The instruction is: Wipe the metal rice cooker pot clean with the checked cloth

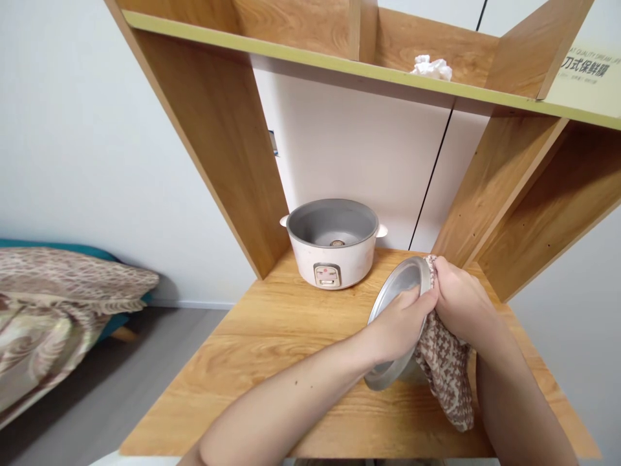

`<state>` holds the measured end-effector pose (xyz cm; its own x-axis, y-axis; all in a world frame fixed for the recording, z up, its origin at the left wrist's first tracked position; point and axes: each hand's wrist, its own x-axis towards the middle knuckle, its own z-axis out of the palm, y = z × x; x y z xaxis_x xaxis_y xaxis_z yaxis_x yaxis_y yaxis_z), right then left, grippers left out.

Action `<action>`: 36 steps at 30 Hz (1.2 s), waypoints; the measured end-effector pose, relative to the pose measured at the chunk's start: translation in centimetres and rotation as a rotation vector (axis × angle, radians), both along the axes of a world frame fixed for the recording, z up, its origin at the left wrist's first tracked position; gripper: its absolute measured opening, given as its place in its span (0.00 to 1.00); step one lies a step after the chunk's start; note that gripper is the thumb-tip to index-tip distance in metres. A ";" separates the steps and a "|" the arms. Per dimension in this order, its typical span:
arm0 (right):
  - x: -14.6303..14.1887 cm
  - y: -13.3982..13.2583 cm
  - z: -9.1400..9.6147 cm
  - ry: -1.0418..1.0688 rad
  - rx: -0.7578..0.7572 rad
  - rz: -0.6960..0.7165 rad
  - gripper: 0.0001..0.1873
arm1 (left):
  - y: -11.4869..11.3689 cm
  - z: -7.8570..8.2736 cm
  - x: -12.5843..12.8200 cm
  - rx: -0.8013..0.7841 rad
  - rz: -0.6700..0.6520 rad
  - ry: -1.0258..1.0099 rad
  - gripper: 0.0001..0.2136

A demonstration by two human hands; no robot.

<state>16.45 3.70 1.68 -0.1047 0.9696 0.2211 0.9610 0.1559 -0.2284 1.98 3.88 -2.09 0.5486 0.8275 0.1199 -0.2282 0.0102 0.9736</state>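
Observation:
My left hand grips the rim of a round metal lid, which is held tilted on edge just above the wooden tabletop. My right hand is closed on a brown and white patterned cloth and presses it against the lid's far side. The cloth hangs down below my right hand. Behind the lid stands an open white rice cooker with a grey inside, against the back wall.
A wooden shelf frame rises on both sides, with an upper shelf holding a crumpled white paper. A bed with a patterned cover lies at the left over grey floor.

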 end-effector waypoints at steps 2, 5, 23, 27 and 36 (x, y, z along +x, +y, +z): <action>-0.1 -0.2 0.0 -0.017 -0.002 -0.021 0.03 | 0.0 0.0 0.0 0.014 0.011 0.004 0.21; -0.6 -0.8 -0.3 -0.050 0.011 -0.047 0.03 | 0.2 0.1 0.0 0.028 0.019 0.009 0.21; -0.1 -0.2 -0.3 -0.019 -0.009 -0.017 0.02 | 0.3 0.2 -0.1 0.072 0.001 0.027 0.20; 0.3 0.1 -0.2 -0.002 -0.006 0.006 0.01 | 0.1 0.0 0.0 0.049 -0.010 0.030 0.20; -0.3 -0.1 -0.4 -0.016 0.032 -0.028 0.02 | 0.1 -0.2 0.3 0.014 0.012 -0.024 0.20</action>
<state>16.20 3.60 1.24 -0.0816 0.9647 0.2505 0.9686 0.1360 -0.2083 2.33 4.02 -2.31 0.5354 0.8322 0.1440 -0.2512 -0.0059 0.9679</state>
